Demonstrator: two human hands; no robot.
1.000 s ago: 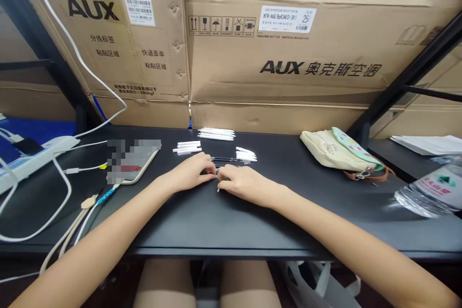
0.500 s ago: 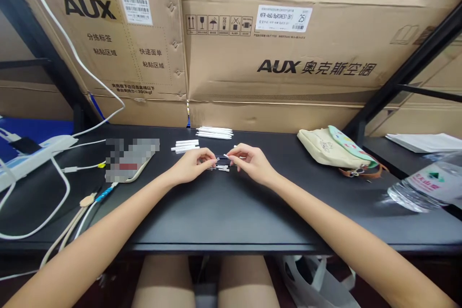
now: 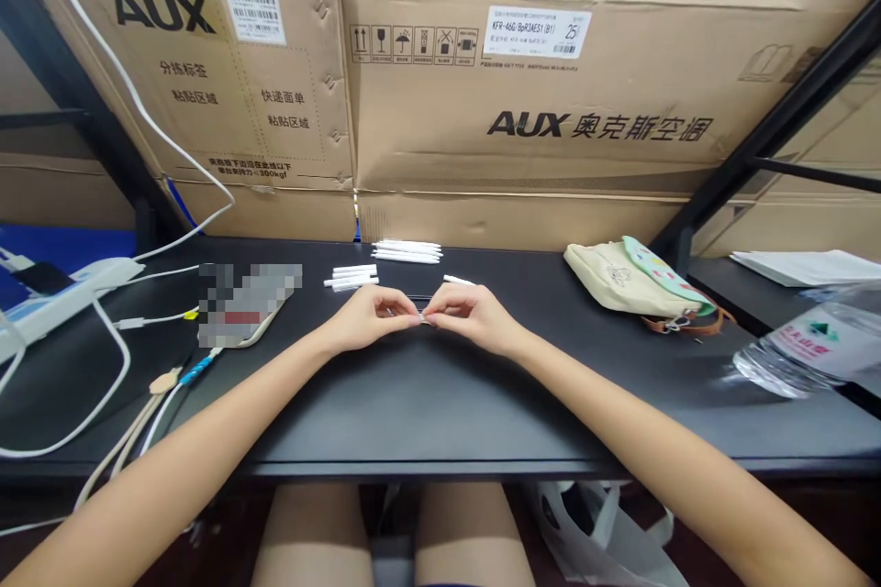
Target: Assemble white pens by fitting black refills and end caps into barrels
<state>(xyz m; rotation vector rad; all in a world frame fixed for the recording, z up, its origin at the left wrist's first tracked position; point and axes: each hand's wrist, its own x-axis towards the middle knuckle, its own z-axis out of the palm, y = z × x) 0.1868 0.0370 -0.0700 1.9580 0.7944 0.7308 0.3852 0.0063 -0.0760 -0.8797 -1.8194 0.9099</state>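
My left hand [image 3: 368, 314] and my right hand [image 3: 466, 312] meet fingertip to fingertip over the middle of the black desk [image 3: 440, 404]. Both are pinched on one small pen part [image 3: 421, 318], thin and pale, mostly hidden by the fingers. Behind the hands lie white pen barrels: a short group [image 3: 352, 278], a longer stack [image 3: 407, 251] farther back, and one more [image 3: 458, 280] peeping out above my right hand.
A blurred phone [image 3: 242, 303] with cables lies at the left, beside a white power strip [image 3: 55, 293]. A cloth pouch [image 3: 640, 284] sits at the right, a water bottle [image 3: 805, 348] lies farther right. Large cardboard boxes [image 3: 523, 92] stand along the back.
My hands first lay low on the desk, then moved apart by the small parts. Now the fingertips have come together, pinching one piece between them.
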